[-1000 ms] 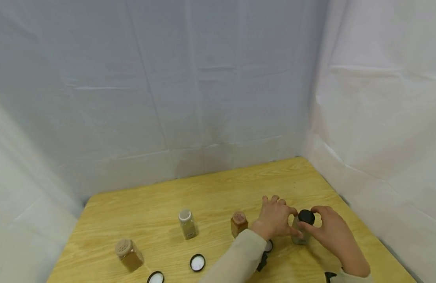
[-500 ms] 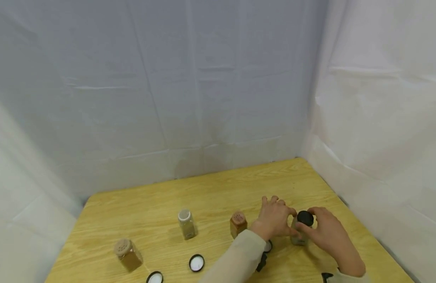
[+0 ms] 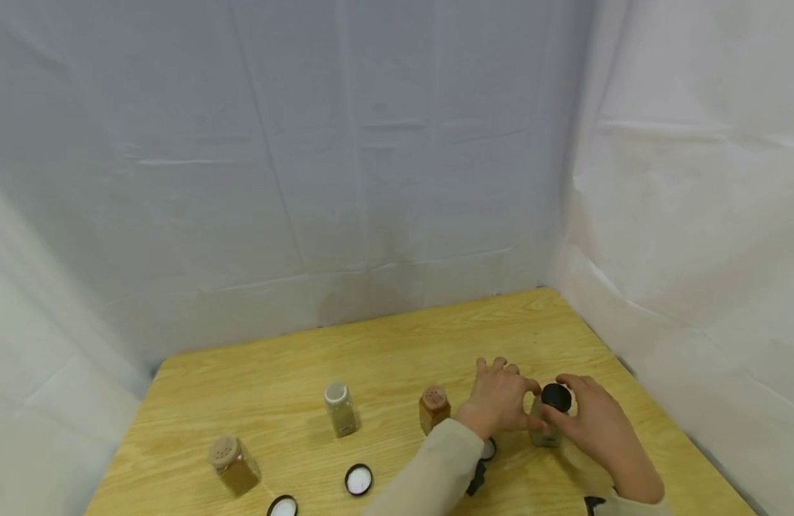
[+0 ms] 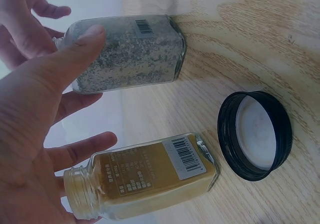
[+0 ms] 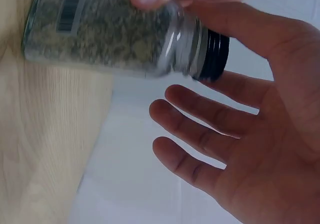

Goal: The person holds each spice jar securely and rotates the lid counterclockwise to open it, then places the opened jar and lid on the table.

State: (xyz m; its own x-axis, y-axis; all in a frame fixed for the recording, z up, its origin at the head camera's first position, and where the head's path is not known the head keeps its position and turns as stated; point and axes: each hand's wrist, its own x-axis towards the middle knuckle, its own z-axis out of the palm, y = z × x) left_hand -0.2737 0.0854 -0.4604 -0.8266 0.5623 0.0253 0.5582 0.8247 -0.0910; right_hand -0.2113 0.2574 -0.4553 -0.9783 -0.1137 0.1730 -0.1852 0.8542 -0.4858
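A square glass spice jar (image 5: pixel 100 36) of grey-green flakes stands upright at the table's right. My left hand (image 3: pixel 500 401) holds it between thumb and index finger, the other fingers spread away. On its mouth sits a black screw cap (image 3: pixel 556 398). My right hand (image 3: pixel 600 426) pinches this cap between thumb and index finger, while its other fingers (image 5: pixel 190 116) extend free. In the right wrist view, a clear band of the jar's neck shows below the cap. Close under my left hand stands an uncapped jar of orange-brown powder (image 4: pixel 150 176), with a loose black cap (image 4: pixel 255 135) near its base.
Left on the wooden table (image 3: pixel 384 351) stand a pale spice jar (image 3: pixel 342 410) and a brown one (image 3: pixel 234 466), both uncapped. Two black caps, one in the middle (image 3: pixel 358 479) and one at the front edge (image 3: pixel 284 507), lie with white linings up. White sheeting (image 3: pixel 397 179) encloses the table.
My right index finger has shifted slightly leftward around the far side of the cap. My left hand and the jar stay in place.
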